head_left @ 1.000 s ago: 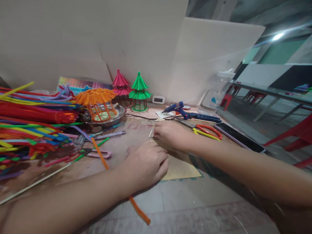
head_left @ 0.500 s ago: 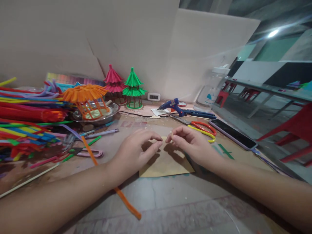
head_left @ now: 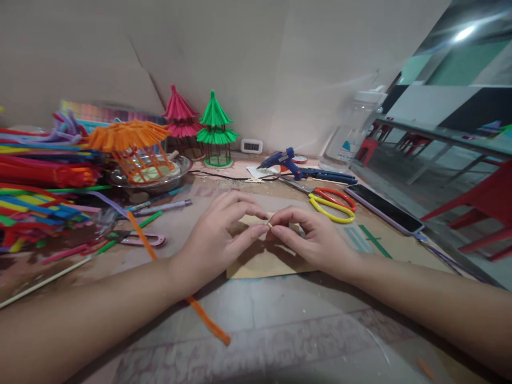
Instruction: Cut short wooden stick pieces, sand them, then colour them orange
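My left hand [head_left: 228, 229] and my right hand [head_left: 308, 237] meet fingertip to fingertip in the middle of the table. Pinched between them is a small pale piece [head_left: 269, 222], thin like a bit of stick; its exact kind is too small to make out. Below the hands lies a square of tan card [head_left: 256, 266], partly covered by them. An orange pipe cleaner [head_left: 208, 322] runs across the table, passing under my left forearm.
Bundled pipe cleaners [head_left: 44, 173] crowd the left, beside an orange-roofed model [head_left: 128, 144] in a metal bowl [head_left: 184, 168]. Pink [head_left: 180, 114] and green [head_left: 216, 122] towers stand behind. A glue gun [head_left: 282, 160], scissors [head_left: 332, 205], phone [head_left: 384, 208] and bottle [head_left: 346, 133] are at right.
My right hand has moved left with the pale piece, and the fingertips of both hands now meet at it. The view has tilted slightly, so the table items appear higher.
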Demonstrator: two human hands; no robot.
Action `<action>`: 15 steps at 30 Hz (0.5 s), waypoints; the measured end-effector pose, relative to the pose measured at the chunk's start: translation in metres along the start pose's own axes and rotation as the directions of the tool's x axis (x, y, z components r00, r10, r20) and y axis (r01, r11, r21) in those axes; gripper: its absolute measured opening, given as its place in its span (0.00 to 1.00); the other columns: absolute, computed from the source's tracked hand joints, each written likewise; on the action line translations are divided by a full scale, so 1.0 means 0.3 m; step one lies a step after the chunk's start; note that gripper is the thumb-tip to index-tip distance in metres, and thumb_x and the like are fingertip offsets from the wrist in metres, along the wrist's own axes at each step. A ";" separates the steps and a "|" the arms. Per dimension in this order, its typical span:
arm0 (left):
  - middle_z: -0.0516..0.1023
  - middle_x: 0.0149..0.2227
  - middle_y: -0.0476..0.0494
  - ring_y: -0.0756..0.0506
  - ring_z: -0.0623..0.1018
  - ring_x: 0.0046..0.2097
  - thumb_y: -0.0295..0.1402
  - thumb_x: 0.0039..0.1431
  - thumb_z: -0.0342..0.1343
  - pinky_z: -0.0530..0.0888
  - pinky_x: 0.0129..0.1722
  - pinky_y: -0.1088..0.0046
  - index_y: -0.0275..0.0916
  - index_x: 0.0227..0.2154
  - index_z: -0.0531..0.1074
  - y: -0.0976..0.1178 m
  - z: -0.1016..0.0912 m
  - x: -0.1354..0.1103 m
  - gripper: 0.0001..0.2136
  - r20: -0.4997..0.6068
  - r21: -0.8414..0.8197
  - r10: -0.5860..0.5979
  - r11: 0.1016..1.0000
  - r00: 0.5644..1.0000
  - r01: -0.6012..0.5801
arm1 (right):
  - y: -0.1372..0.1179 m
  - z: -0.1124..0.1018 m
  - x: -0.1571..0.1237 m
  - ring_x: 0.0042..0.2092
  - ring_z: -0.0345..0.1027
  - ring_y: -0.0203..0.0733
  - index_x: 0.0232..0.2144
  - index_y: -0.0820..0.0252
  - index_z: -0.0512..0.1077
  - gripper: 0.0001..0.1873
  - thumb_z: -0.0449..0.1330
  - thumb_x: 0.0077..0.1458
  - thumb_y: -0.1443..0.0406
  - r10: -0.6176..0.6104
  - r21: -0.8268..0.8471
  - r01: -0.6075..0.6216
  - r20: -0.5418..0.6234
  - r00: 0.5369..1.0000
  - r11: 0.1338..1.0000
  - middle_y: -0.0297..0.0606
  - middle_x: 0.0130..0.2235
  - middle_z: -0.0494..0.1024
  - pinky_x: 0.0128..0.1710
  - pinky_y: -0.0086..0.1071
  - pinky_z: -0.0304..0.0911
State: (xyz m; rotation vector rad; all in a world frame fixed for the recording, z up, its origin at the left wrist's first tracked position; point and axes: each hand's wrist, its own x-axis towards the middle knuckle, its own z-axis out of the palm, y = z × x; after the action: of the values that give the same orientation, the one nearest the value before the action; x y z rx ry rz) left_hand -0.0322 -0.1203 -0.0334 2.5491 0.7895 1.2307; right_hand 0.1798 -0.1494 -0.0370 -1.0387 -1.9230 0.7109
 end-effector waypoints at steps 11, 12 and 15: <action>0.77 0.40 0.47 0.46 0.75 0.45 0.33 0.67 0.56 0.71 0.49 0.66 0.41 0.36 0.77 -0.007 -0.002 0.004 0.06 0.054 -0.074 -0.053 0.996 0.997 0.057 | 0.010 0.003 0.002 0.33 0.77 0.36 0.36 0.56 0.74 0.04 0.58 0.61 0.64 -0.028 -0.012 0.028 -0.003 1.000 1.000 0.34 0.34 0.82 0.33 0.28 0.71; 0.77 0.40 0.47 0.46 0.75 0.45 0.33 0.67 0.56 0.71 0.48 0.67 0.41 0.35 0.77 -0.008 -0.001 0.006 0.06 0.060 -0.094 -0.059 0.993 0.996 0.065 | 0.011 0.003 0.002 0.33 0.77 0.36 0.36 0.56 0.74 0.04 0.59 0.61 0.64 -0.032 -0.013 0.032 -0.003 0.999 0.999 0.34 0.34 0.82 0.33 0.28 0.71; 0.76 0.38 0.48 0.47 0.75 0.43 0.32 0.66 0.56 0.71 0.46 0.69 0.40 0.34 0.77 -0.012 0.002 0.009 0.06 0.073 -0.150 -0.071 0.985 0.995 0.081 | 0.013 0.002 0.002 0.33 0.77 0.36 0.36 0.56 0.74 0.04 0.59 0.61 0.64 -0.030 -0.011 0.030 0.000 1.000 0.999 0.34 0.34 0.82 0.33 0.28 0.71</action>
State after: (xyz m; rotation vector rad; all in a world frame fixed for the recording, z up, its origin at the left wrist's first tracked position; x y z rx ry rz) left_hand -0.0317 -0.1158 -0.0332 2.4022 0.7405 1.1291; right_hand 0.1807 -0.1469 -0.0402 -1.0145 -1.9404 0.6841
